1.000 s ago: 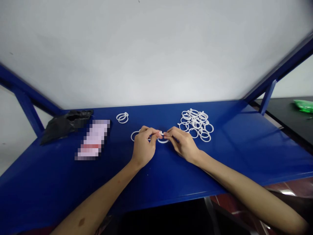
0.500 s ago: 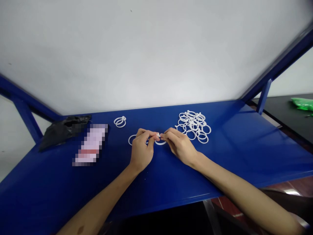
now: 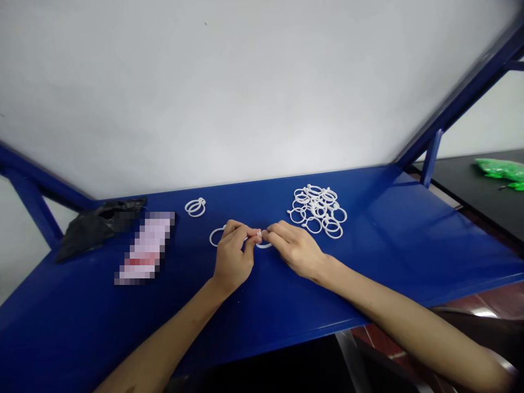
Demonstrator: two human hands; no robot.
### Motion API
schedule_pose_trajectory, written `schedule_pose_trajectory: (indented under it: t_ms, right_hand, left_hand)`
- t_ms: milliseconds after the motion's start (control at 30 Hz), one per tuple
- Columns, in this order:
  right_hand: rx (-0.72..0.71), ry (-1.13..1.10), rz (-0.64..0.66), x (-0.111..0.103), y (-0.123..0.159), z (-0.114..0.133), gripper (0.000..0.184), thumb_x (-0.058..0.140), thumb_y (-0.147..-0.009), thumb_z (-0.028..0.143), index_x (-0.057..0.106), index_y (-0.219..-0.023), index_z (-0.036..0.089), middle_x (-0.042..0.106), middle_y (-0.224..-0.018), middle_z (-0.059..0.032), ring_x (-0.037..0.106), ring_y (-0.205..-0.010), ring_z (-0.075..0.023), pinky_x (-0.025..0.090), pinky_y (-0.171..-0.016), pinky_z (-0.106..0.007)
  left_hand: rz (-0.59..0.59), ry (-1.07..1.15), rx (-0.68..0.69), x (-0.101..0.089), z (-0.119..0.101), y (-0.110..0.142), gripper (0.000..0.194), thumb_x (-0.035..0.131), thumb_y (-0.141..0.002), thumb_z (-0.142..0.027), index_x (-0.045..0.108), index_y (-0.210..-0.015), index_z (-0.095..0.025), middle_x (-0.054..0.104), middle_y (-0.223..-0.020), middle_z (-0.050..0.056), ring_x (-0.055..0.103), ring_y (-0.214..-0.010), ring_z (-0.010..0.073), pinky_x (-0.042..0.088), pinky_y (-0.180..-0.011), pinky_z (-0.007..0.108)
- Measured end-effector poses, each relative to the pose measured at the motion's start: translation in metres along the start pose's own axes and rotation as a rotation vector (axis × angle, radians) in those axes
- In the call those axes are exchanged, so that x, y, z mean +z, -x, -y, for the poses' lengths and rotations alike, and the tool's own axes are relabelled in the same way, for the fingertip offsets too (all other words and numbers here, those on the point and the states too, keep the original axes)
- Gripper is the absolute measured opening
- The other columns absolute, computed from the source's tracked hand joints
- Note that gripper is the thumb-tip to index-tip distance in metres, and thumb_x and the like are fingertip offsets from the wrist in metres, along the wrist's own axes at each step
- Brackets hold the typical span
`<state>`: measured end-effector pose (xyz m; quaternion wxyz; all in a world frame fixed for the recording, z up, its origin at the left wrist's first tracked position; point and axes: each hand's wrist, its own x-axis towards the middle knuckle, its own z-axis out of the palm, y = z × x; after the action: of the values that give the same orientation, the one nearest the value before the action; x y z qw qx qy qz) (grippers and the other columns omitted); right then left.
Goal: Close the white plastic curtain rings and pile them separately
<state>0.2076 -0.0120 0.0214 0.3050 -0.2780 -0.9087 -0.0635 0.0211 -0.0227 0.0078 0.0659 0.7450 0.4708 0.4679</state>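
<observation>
A white plastic curtain ring (image 3: 263, 246) is between my hands, low over the blue table. My left hand (image 3: 234, 255) is closed in a pinch on its small white eyelet end. My right hand (image 3: 298, 250) is closed too, thumb and fingertips pressed together at the ring's right side; the exact grip is hidden. Partly behind my left hand lies another white ring (image 3: 211, 238). To the right, just beyond my right hand, is a loose pile of several white rings (image 3: 318, 208). Two overlapping rings (image 3: 201, 201) rest farther back on the left.
A black plastic bag (image 3: 88, 232) and a blurred-out phone-like slab (image 3: 149, 240) lie on the left of the blue table (image 3: 388, 234). Blue frame bars (image 3: 432, 158) slope up at both sides against a pale wall. A green plastic packet (image 3: 497, 169) sits on a dark table at right.
The view has shifted slightly, moving the scene a little leftward. My hands stay together at the ring, with the fingertips slightly closer; the pile and the two overlapping rings lie as before.
</observation>
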Motion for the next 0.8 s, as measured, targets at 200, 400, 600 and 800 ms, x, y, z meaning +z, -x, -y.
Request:
schedule_pose_trajectory:
  t_ms: [200, 400, 600, 800]
  right_hand:
    - [-0.037, 0.069, -0.003, 0.0, -0.003, 0.002, 0.032, 0.032, -0.106, 0.014, 0.063, -0.099, 0.014, 0.065, -0.087, -0.0084, 0.053, -0.075, -0.0182, 0.046, -0.063, -0.031]
    - [-0.061, 0.103, -0.016, 0.001, -0.001, 0.002, 0.032, 0.033, -0.106, 0.014, 0.064, -0.097, 0.015, 0.065, -0.087, -0.007, 0.053, -0.075, -0.0175, 0.046, -0.064, -0.029]
    - [0.161, 0.139, -0.014, 0.002, -0.01, -0.016, 0.024, 0.043, -0.102, 0.015, 0.065, -0.094, 0.019, 0.063, -0.089, -0.0076, 0.054, -0.078, -0.0188, 0.045, -0.065, -0.029]
    - [0.494, 0.391, -0.125, -0.014, -0.003, -0.072, 0.026, 0.048, -0.101, 0.024, 0.071, -0.089, 0.017, 0.069, -0.085, -0.0104, 0.053, -0.079, -0.0241, 0.045, -0.074, -0.037]
  left_hand:
    - [0.005, -0.002, 0.015, 0.002, 0.002, 0.001, 0.018, 0.054, -0.092, -0.014, 0.063, -0.078, -0.022, 0.064, -0.077, 0.001, 0.061, -0.079, 0.0164, 0.054, -0.073, 0.03]
    - [0.024, -0.007, 0.014, 0.002, 0.003, 0.0, 0.02, 0.052, -0.094, -0.017, 0.064, -0.079, -0.022, 0.065, -0.078, 0.002, 0.062, -0.08, 0.0169, 0.053, -0.074, 0.031]
    - [0.232, -0.213, 0.026, 0.0, 0.018, -0.012, 0.022, 0.052, -0.097, -0.026, 0.068, -0.113, -0.022, 0.074, -0.099, 0.005, 0.059, -0.099, 0.0235, 0.049, -0.09, 0.041]
    - [0.414, -0.574, -0.014, -0.016, 0.046, -0.02, 0.035, 0.05, -0.091, -0.017, 0.069, -0.119, -0.02, 0.069, -0.118, 0.009, 0.052, -0.113, 0.0308, 0.043, -0.093, 0.047]
